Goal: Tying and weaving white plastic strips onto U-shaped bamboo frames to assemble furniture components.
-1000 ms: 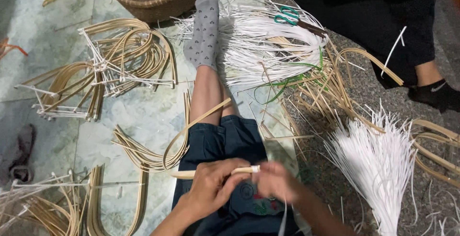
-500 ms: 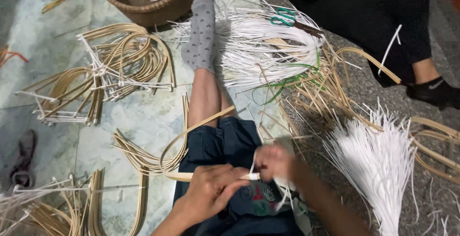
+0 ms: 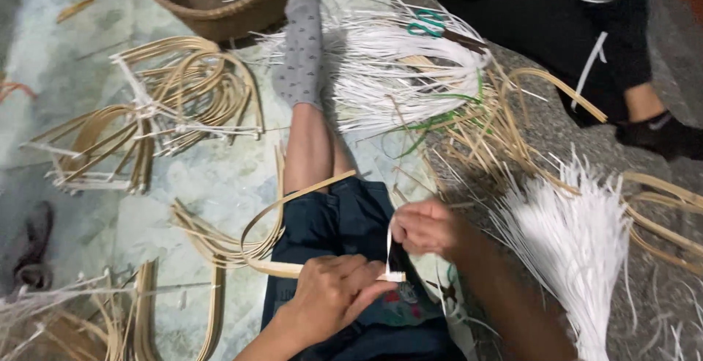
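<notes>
**A:** Floor setup: pale mottled stone floor (image 3: 220, 178) with bent cane hoops (image 3: 176, 97) tied in bundles on the left, a brown woven basket (image 3: 220, 9) up top, and fans of white plastic strips (image 3: 578, 236) on the right. Another person in black sits across (image 3: 556, 24), with green-handled scissors (image 3: 428, 23) lying on a second white bundle (image 3: 395, 68) between them.

**B:** What changed in the last second?

**A:** A second ago both hands sat side by side over the lap, the white bit running flat between them. Now the right hand (image 3: 428, 228) has lifted up and away, and a thin white strip (image 3: 389, 247) stands nearly vertical from its pinch down to the stick. My read — the strip has gone round the end and is being pulled snug.

**B:** And the cane?

**A:** The cane strip (image 3: 293, 203) is over the lap, on the dark shorts (image 3: 344, 222). Its gripped end lies roughly level, pointing right toward the white binding (image 3: 395, 276); leftward it curves into a loop and swings back up over the thigh.

**B:** Hands?

**A:** The left hand (image 3: 333, 295) is closed around the cane just beside the binding. The right is pinched narrow on the strip's top — both busy, nothing loose.
</notes>
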